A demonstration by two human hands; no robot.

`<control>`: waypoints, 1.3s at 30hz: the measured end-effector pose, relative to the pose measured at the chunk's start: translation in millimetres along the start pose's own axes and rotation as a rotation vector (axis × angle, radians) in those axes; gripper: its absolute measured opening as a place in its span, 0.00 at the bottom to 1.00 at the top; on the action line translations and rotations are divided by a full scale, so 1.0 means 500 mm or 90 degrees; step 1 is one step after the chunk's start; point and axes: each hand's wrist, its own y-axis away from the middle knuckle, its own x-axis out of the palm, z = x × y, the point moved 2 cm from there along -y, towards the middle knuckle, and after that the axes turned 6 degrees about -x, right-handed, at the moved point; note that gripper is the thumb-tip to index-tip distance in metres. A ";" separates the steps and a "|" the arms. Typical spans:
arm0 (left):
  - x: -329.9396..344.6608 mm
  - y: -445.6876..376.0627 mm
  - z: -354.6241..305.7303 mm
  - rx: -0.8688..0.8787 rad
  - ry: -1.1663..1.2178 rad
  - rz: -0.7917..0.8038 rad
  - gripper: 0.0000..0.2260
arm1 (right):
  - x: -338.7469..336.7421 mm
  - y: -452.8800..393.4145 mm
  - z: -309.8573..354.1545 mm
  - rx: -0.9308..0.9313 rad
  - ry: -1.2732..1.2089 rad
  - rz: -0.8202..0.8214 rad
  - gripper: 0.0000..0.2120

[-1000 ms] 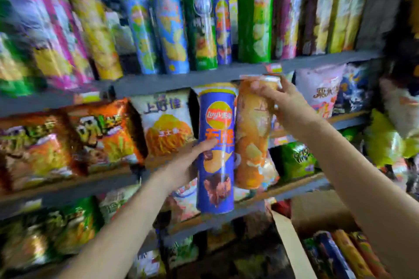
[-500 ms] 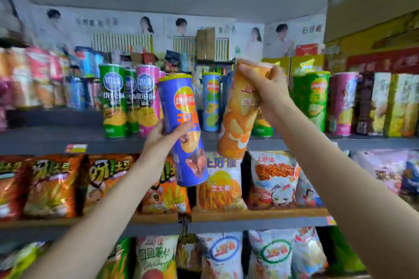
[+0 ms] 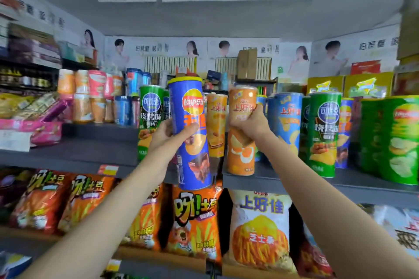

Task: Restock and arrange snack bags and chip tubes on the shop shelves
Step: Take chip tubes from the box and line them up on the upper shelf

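My left hand (image 3: 169,136) grips a tall blue Lay's chip tube (image 3: 190,133) with a yellow lid, held upright in front of the top shelf (image 3: 97,152); its base hangs below the shelf edge. My right hand (image 3: 250,123) grips an orange chip tube (image 3: 241,154) around its upper half, its base at the shelf surface near the front edge. A second orange tube (image 3: 216,124) stands on the shelf between the two held tubes. Snack bags (image 3: 195,222) fill the shelf below.
Green tubes (image 3: 325,133) and blue tubes (image 3: 288,120) stand to the right on the top shelf, another green tube (image 3: 149,118) to the left. A bare stretch of shelf lies left of that. Pink boxes (image 3: 45,131) sit at far left. Yellow cartons (image 3: 367,85) are behind.
Both hands have lifted their tubes from the lower shelves up to the top shelf. The orange tube has come down upright onto the shelf front, and my view has tilted upward.
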 end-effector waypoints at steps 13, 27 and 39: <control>-0.069 -0.070 0.000 -0.001 0.003 0.034 0.25 | 0.137 -0.028 -0.029 0.007 -0.063 0.018 0.35; -0.168 -0.140 -0.024 0.068 -0.007 0.169 0.22 | 0.173 0.095 0.084 -0.338 0.151 -0.343 0.19; -0.333 -0.184 -0.033 0.097 0.007 0.169 0.24 | 0.441 0.160 0.165 -0.211 0.059 0.133 0.35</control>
